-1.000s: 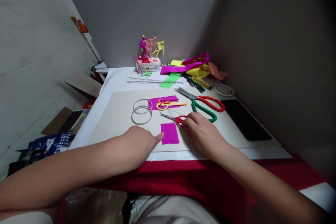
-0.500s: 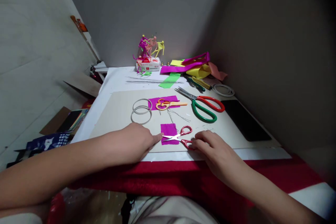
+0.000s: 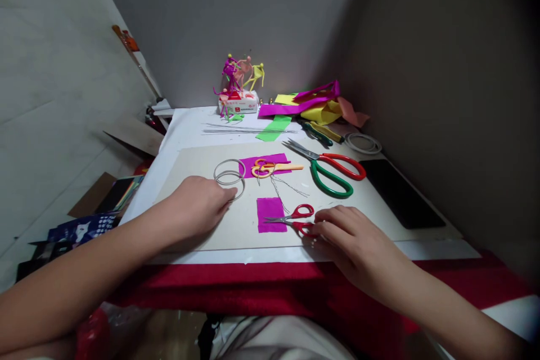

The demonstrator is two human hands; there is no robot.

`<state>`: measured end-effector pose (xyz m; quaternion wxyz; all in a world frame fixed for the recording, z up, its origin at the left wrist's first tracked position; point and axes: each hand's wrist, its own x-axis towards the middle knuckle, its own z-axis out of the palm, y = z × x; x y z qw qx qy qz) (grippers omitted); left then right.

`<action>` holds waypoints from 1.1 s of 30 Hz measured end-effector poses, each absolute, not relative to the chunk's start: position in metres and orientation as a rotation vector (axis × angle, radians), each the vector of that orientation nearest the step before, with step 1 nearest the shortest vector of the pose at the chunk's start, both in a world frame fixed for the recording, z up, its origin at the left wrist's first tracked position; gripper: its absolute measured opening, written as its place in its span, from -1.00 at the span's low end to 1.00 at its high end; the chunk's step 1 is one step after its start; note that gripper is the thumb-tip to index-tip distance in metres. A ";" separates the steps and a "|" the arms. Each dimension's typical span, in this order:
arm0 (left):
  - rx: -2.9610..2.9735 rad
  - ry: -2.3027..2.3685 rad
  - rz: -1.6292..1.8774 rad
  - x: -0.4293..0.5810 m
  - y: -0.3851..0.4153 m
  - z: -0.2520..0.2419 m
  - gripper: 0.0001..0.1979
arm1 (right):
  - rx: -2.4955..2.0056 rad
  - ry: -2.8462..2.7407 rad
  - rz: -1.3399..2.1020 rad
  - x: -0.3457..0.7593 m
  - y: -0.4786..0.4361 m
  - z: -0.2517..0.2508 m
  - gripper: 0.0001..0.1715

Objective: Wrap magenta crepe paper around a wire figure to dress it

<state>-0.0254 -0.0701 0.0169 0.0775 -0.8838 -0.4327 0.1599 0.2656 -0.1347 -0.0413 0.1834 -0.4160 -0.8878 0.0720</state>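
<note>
My right hand (image 3: 348,233) is closed at the lower loop of small red-handled scissors (image 3: 302,211), its fingertips on the handle. The narrow blades lie almost together over a purple square of crepe paper (image 3: 268,208). My left hand (image 3: 200,202) is to the left, fingers curled, with a fingertip against the lower of two grey rings (image 3: 231,198). Anything inside that hand is hidden. Behind the square, a larger purple piece (image 3: 278,158) lies under orange-handled scissors (image 3: 287,167). Thin twisted wires (image 3: 291,184) trail from there toward the square.
Big scissors with red and green handles (image 3: 331,187) and a black phone (image 3: 399,194) lie at right. Behind are pliers (image 3: 316,134), a white coil (image 3: 363,144), crepe strips (image 3: 295,108), straight wires (image 3: 236,130), and small figures (image 3: 240,73) around a box (image 3: 248,103).
My left hand has moved left, off the purple square's edge to the rings. The small scissors' blades have drawn closer together. The camera view has shifted slightly.
</note>
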 end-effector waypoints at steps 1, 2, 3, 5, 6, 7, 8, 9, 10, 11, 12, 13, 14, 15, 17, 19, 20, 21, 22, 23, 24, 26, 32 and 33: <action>-2.630 -1.308 0.528 -0.027 -0.070 0.016 -0.61 | -1.156 -2.489 0.202 0.265 -0.133 -0.040 -0.71; -2.621 -1.316 0.569 -0.028 -0.070 0.014 -0.60 | -1.140 -2.482 0.202 0.263 -0.132 -0.039 -0.72; -2.619 -1.320 0.602 -0.028 -0.071 0.013 -0.60 | -1.126 -2.479 0.199 0.261 -0.130 -0.038 -0.74; -2.606 -1.338 0.635 -0.027 -0.071 0.011 -0.65 | -1.121 -2.481 0.190 0.255 -0.126 -0.037 -0.78; -2.595 -1.349 0.643 -0.026 -0.070 0.011 -0.68 | -1.123 -2.483 0.187 0.252 -0.125 -0.036 -0.79; -2.586 -1.356 0.649 -0.025 -0.070 0.010 -0.71 | -1.122 -2.485 0.188 0.250 -0.123 -0.036 -0.80; -2.583 -1.357 0.651 -0.025 -0.069 0.010 -0.73 | -1.117 -2.486 0.196 0.248 -0.122 -0.036 -0.80; -2.583 -1.355 0.649 -0.025 -0.069 0.010 -0.75 | -1.111 -2.485 0.208 0.246 -0.121 -0.035 -0.81; -2.587 -1.350 0.643 -0.025 -0.068 0.010 -0.75 | -1.105 -2.482 0.228 0.245 -0.120 -0.034 -0.81; -2.593 -1.340 0.635 -0.026 -0.068 0.011 -0.73 | -1.095 -2.471 0.255 0.245 -0.119 -0.032 -0.81; -2.601 -1.328 0.616 -0.026 -0.069 0.012 -0.72 | -1.083 -2.453 0.293 0.244 -0.117 -0.030 -0.82; -2.613 -1.314 0.586 -0.027 -0.070 0.014 -0.70 | -1.071 -2.423 0.342 0.242 -0.115 -0.028 -0.83; -2.631 -1.295 0.541 -0.027 -0.071 0.015 -0.69 | -1.059 -2.376 0.398 0.240 -0.112 -0.025 -0.83; -2.652 -1.272 0.478 -0.027 -0.073 0.017 -0.69 | -1.053 -2.317 0.462 0.237 -0.109 -0.023 -0.84; -2.706 -1.204 0.287 -0.025 -0.077 0.019 -0.71 | -1.064 -2.153 0.579 0.227 -0.100 -0.018 -0.82; -2.758 -1.106 0.055 -0.020 -0.081 0.021 -0.73 | -1.072 -1.990 0.680 0.214 -0.092 -0.014 -0.76; -2.777 -1.050 -0.059 -0.018 -0.082 0.022 -0.74 | -1.054 -1.936 0.743 0.208 -0.088 -0.011 -0.73; -2.788 -0.990 -0.161 -0.015 -0.083 0.022 -0.75 | -1.019 -1.879 0.756 0.203 -0.084 -0.009 -0.76; -2.790 -0.936 -0.252 -0.011 -0.084 0.022 -0.76 | -0.991 -1.829 0.757 0.198 -0.081 -0.007 -0.78; -2.786 -0.891 -0.331 -0.008 -0.084 0.022 -0.76 | -0.967 -1.787 0.748 0.195 -0.079 -0.004 -0.80; -2.778 -0.859 -0.397 -0.005 -0.083 0.022 -0.77 | -0.947 -1.752 0.736 0.193 -0.077 -0.001 -0.82; -2.766 -0.828 -0.498 0.000 -0.080 0.021 -0.80 | -0.921 -1.693 0.754 0.192 -0.074 0.003 -0.83; -2.845 -0.936 -0.676 0.011 -0.071 0.010 -0.90 | -0.844 -1.636 0.951 0.197 -0.067 -0.007 -0.82; -2.870 -0.983 -0.709 0.012 -0.071 0.008 -0.90 | -0.836 -1.646 0.962 0.197 -0.067 -0.010 -0.81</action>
